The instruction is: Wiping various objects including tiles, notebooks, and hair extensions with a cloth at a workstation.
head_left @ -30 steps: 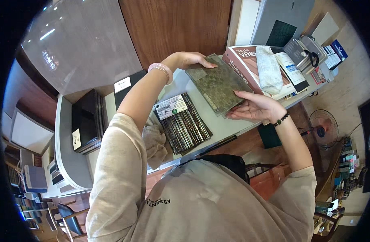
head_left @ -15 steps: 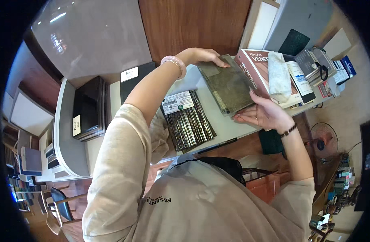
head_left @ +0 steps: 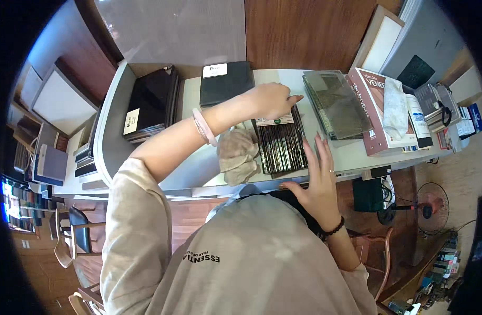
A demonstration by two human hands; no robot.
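A stack of dark, glossy striped sample panels (head_left: 284, 149) with a white label lies on the pale counter in front of me. Over its far end is my left hand (head_left: 272, 101), back up; most of its fingers are hidden, so its grip does not show. Along the stack's right and near side my right hand (head_left: 320, 184) is open, fingers spread and thumb pointing left. To the right, a greenish-brown translucent panel (head_left: 346, 107) rests on similar panels, apart from both hands. A crumpled beige cloth (head_left: 237, 155) sits left of the striped stack.
Black sample panels (head_left: 152, 102) stand stacked at the left of the counter (head_left: 185, 173), with a dark labelled panel (head_left: 225, 81) behind my left arm. At right are a reddish-brown binder (head_left: 371, 123), a white cloth roll (head_left: 395, 107) and a white-and-black bottle (head_left: 418, 123). A fan (head_left: 430, 209) stands beyond.
Both hands have let go of the greenish-brown panel, now lying beside the binder. They have moved to the striped stack, left hand at its far end, right hand at its near right.
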